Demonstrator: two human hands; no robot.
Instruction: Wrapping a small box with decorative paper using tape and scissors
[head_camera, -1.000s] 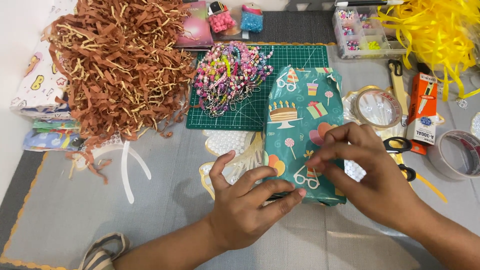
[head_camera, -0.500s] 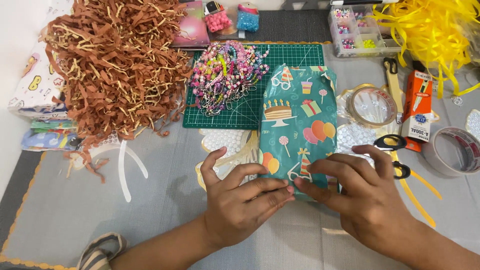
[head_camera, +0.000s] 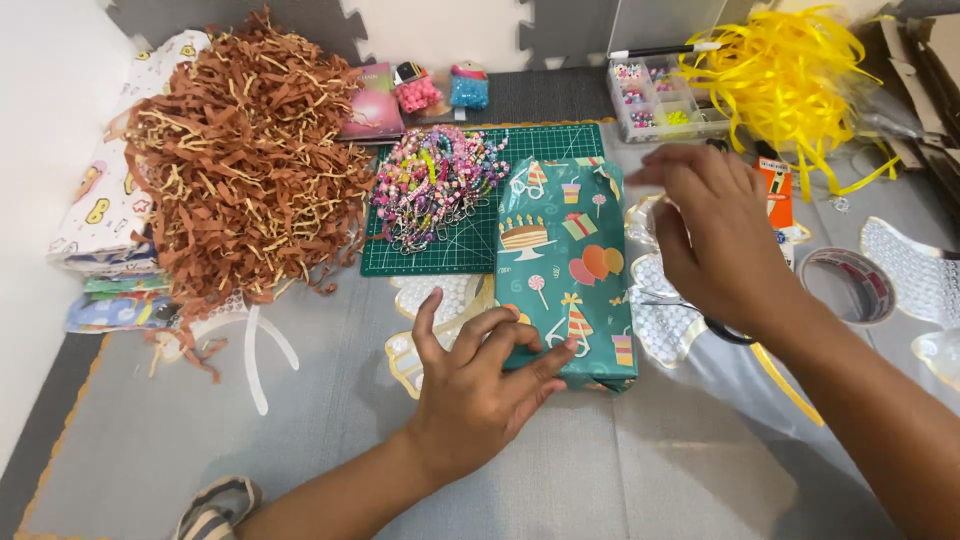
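Observation:
A parcel wrapped in teal party-print paper (head_camera: 570, 270) lies in the middle, its far end on a green cutting mat (head_camera: 440, 255). My left hand (head_camera: 480, 375) presses flat on the parcel's near left corner, fingers spread. My right hand (head_camera: 715, 235) hovers right of the parcel, fingers loosely apart and empty, above a clear tape roll and the scissors (head_camera: 745, 345) with black handles and a yellow strip.
A big heap of brown shredded paper (head_camera: 240, 170) fills the left. Colourful bead bracelets (head_camera: 435, 185) sit on the mat. Yellow ribbon (head_camera: 790, 75), a bead organiser box (head_camera: 655, 100), a wide tape roll (head_camera: 850, 285) and folded cloths (head_camera: 110, 250) ring the area.
My right hand has lifted off the parcel's near end and moved up and right toward the tape. The left hand stays pressing the parcel. The camera view has shifted closer.

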